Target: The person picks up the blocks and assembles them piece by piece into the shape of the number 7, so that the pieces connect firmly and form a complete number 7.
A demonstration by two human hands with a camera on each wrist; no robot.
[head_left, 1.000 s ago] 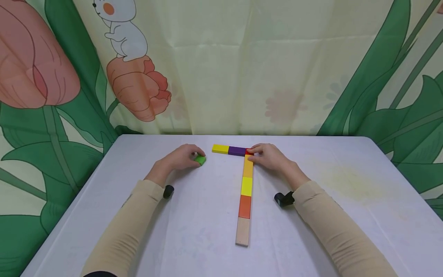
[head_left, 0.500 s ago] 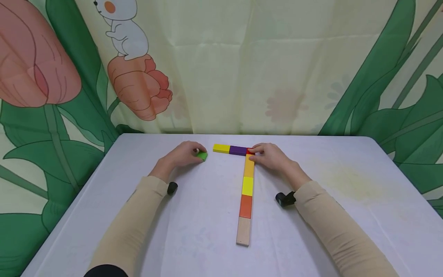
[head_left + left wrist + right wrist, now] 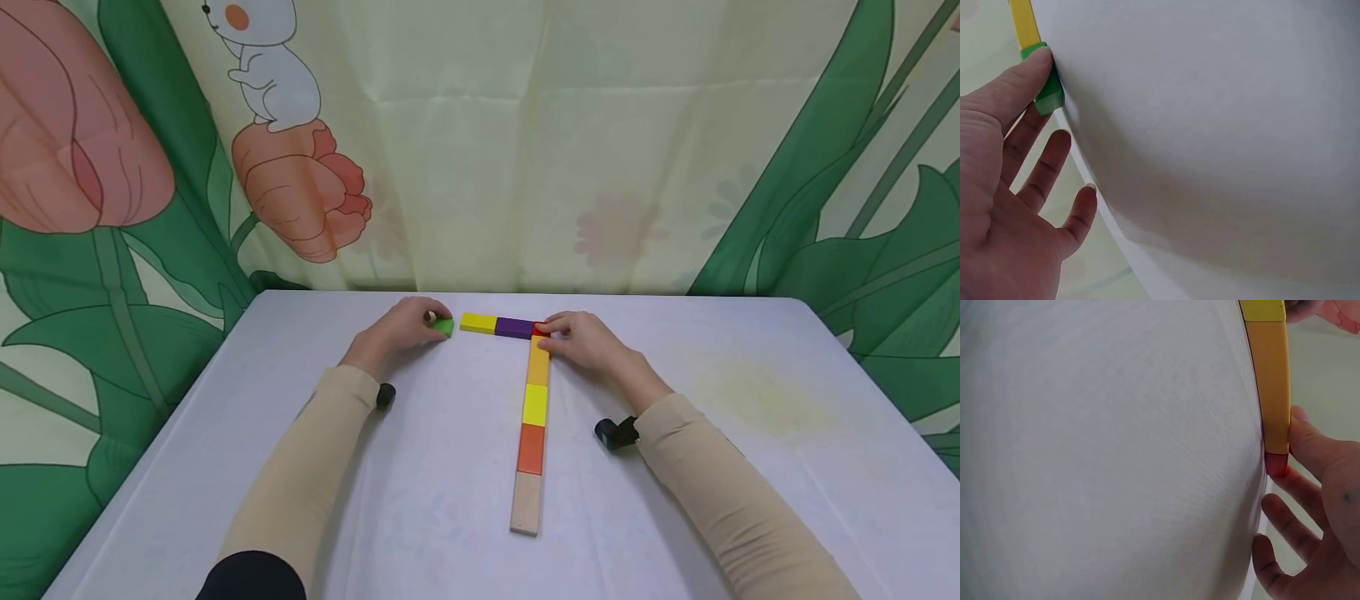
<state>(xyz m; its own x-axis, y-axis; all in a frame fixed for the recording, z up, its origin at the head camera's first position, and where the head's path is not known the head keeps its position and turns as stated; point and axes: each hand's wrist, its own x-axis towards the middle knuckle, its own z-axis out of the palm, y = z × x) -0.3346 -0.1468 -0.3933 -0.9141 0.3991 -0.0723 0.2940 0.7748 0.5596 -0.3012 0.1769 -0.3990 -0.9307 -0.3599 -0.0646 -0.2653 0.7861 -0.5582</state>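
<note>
My left hand [image 3: 401, 327] pinches a small green block [image 3: 1051, 99] between thumb and finger, just left of the row's end. A narrow gap parts it from a yellow block [image 3: 477, 323], which adjoins a purple block [image 3: 513, 328]. At the corner lies a red block [image 3: 1277, 464], partly covered by the fingers of my right hand [image 3: 588, 342]. That hand's index finger is against the red block; its thumb touches the side of a light orange block [image 3: 537, 364]. Toward me the line runs on through a yellow block [image 3: 535, 406], an orange-red block [image 3: 530, 450] and a plain wooden block [image 3: 524, 504].
A white cloth [image 3: 420, 483] covers the table, whose far edge lies just beyond both hands. Behind it hangs a printed curtain [image 3: 480, 167] with a rabbit and leaves. Black wrist cameras [image 3: 617, 432] sit at both cuffs.
My left hand has carried the green block to the right and farther from me, nearer the yellow block. My right hand and the row of blocks have stayed in place.
</note>
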